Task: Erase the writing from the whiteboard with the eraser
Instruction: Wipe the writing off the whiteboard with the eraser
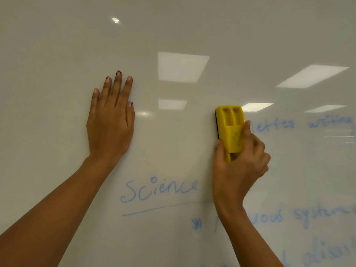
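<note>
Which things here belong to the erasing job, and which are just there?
In the job: yellow eraser, right hand gripping it, whiteboard, blue writing.
Just there: left hand resting flat on the board, ceiling-light reflections.

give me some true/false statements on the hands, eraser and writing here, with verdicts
1. The right hand grips a yellow eraser. True.
2. The left hand holds a marker. False: it rests flat on the whiteboard, fingers straight, holding nothing.
3. The word "Science" is already wiped away. False: it is there, underlined, in blue.
4. The eraser lies left of the blue "letter" writing. True.
5. The writing is red. False: it is blue.
</note>
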